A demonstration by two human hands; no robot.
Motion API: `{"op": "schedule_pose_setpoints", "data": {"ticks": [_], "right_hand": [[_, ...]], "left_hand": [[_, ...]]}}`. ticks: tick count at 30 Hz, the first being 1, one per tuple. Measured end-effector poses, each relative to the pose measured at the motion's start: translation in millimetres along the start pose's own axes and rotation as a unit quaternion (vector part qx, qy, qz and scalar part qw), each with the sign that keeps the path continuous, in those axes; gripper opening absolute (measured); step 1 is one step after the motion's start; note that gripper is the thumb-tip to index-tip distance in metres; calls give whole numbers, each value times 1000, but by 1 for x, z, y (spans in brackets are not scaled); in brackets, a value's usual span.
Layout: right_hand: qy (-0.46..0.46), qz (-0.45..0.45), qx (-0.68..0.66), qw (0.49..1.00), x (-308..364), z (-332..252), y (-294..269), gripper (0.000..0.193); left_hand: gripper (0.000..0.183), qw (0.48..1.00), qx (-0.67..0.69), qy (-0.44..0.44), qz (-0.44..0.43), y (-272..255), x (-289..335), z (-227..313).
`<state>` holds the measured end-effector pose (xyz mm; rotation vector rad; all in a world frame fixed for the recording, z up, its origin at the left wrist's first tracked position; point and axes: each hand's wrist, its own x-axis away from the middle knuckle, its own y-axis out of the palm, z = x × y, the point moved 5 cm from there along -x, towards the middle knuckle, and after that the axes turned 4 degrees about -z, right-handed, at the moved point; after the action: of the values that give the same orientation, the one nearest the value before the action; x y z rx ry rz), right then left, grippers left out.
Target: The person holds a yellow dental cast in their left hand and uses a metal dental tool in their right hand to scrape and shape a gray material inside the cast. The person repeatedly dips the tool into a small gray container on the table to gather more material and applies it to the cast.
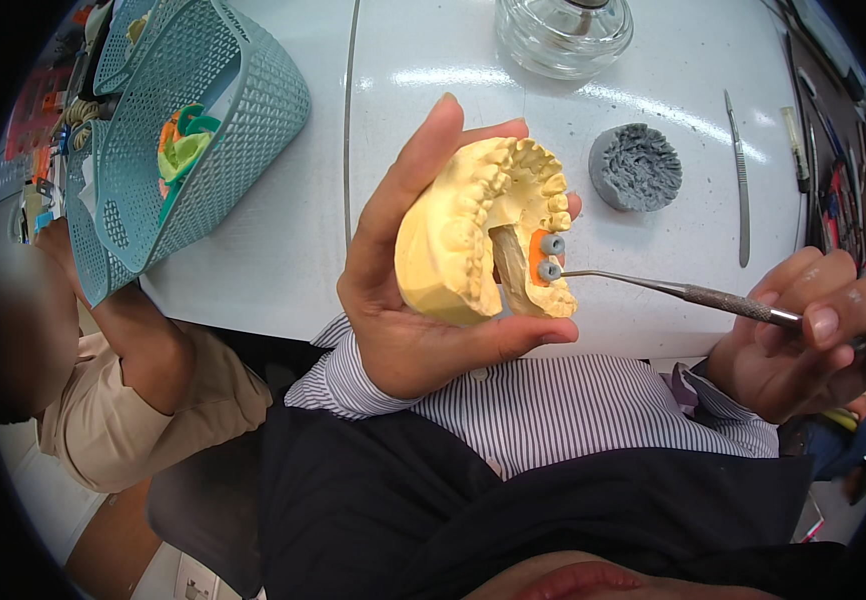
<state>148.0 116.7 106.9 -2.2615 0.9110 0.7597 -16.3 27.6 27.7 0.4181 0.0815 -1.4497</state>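
Note:
My left hand [403,270] is closed round a yellow plaster dental model [448,235], holding it above the table with its teeth facing me. On the model's right side two small grey wax caps [550,258] stand beside an orange patch [536,262]. A thin metal dental carver [688,293] lies in the fingers of my right hand [818,315]. Its bent tip is at the lower grey cap; whether it touches cannot be made out. Behind the model, a round block of grey wax [637,168] with a gouged top rests on the table.
A glass spirit burner [565,38] stands at the far side. A metal scalpel handle [739,185] lies on the white table [433,95]. At left is a light-blue basket [253,130] with coloured pieces, and another person's arm [143,330]. Several tools line the right edge.

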Motion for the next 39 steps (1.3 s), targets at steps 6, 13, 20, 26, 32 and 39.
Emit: {"op": "schedule_pose_setpoints", "data": {"ticks": [6,13,20,26,32,39], "right_hand": [[91,118,-97,984,16,13,-32,15],[99,163,-122,974,9,18,-29,16],[97,180,-115,972,10,17,-31,16],[94,171,-93,976,9,17,-32,17],[97,183,-129,970,11,23,-36,17],[84,184,-86,976,7,19,-31,17]], "left_hand": [[112,975,175,-103,92,1,0,-3],[110,938,323,-125,6,4,-3,-6],[110,907,405,-104,-53,4,2,-3],[110,910,396,-61,-112,5,2,-1],[110,910,392,-51,-126,4,-1,-3],[96,816,557,-110,-107,2,-1,-6]]}}
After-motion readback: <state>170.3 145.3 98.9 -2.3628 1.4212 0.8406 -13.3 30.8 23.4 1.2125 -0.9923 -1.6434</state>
